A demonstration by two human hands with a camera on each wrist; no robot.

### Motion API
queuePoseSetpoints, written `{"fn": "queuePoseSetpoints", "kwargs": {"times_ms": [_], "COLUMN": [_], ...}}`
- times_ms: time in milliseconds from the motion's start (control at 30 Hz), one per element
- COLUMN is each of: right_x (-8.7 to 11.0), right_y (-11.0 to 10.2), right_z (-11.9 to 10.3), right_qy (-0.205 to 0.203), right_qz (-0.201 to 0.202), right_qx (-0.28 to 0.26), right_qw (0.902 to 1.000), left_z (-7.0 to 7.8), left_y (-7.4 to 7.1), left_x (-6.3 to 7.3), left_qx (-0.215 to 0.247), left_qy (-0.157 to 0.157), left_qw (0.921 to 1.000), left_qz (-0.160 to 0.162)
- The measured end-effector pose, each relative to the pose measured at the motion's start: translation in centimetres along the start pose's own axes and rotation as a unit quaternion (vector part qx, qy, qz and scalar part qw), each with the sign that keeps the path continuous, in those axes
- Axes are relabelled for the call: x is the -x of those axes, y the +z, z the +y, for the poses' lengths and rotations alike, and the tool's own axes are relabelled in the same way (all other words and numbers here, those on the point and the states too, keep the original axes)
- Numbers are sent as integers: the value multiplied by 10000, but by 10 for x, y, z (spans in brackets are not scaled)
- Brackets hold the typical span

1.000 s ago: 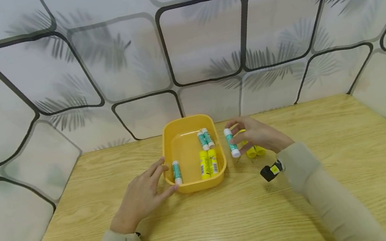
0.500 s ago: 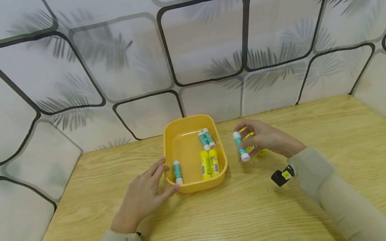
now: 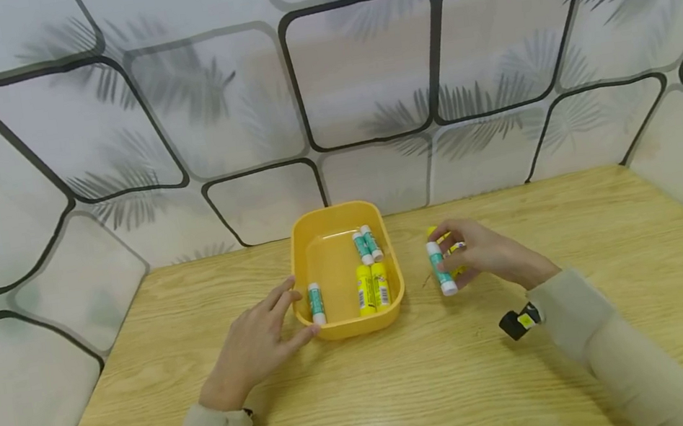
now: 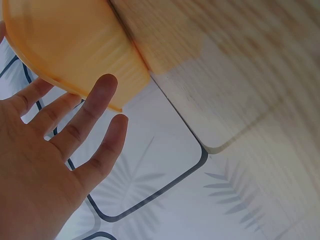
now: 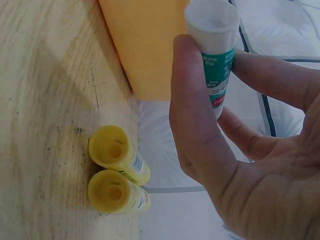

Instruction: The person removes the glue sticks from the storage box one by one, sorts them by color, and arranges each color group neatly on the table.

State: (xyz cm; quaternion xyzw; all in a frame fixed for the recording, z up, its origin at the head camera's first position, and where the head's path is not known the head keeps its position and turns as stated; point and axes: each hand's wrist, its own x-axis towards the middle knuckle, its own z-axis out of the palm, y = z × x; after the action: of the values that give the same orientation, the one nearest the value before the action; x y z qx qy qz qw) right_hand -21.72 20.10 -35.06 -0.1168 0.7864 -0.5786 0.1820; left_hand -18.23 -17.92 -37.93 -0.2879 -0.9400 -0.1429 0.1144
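My right hand (image 3: 478, 252) pinches a white and green glue stick (image 3: 442, 270) between thumb and fingers, just right of the yellow tray (image 3: 328, 247). In the right wrist view, that stick's white end points toward the camera, above two yellow glue sticks (image 5: 112, 145) lying side by side on the table. From the head, the right hand mostly hides this yellow pair. My left hand (image 3: 255, 345), its fingers loosely spread, rests at the tray's near left corner. The left wrist view has these fingers (image 4: 102, 95) along the tray's outer wall.
Inside the tray, two green-labelled glue sticks (image 3: 367, 246) lie at the right, with two yellow ones (image 3: 372, 289) nearer. Another green-labelled stick (image 3: 316, 304) is at the near left. A patterned cloth wall (image 3: 361, 72) rises behind the wooden table (image 3: 365, 384).
My right hand has moved rightward and slightly nearer, away from the tray, still holding the green-labelled glue stick. My left hand and the tray have stayed in place.
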Motion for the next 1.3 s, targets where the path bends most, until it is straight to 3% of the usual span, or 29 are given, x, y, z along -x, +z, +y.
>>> {"fn": "queuePoseSetpoints", "kwargs": {"times_ms": [533,1300], "right_x": [18,31], "right_y": [-1,4], "right_z": [18,29], "right_qy": [179,487], "right_qz": [64,46], "right_qx": [-114,375], "right_qw": [9998,9981], "left_z": [1,0], "left_y": [0,1], "left_x": [-2,0], "left_qx": [-57,-104], "left_qy": [43,59], "left_qw": [10000,9999], "left_qz": [26,95]}}
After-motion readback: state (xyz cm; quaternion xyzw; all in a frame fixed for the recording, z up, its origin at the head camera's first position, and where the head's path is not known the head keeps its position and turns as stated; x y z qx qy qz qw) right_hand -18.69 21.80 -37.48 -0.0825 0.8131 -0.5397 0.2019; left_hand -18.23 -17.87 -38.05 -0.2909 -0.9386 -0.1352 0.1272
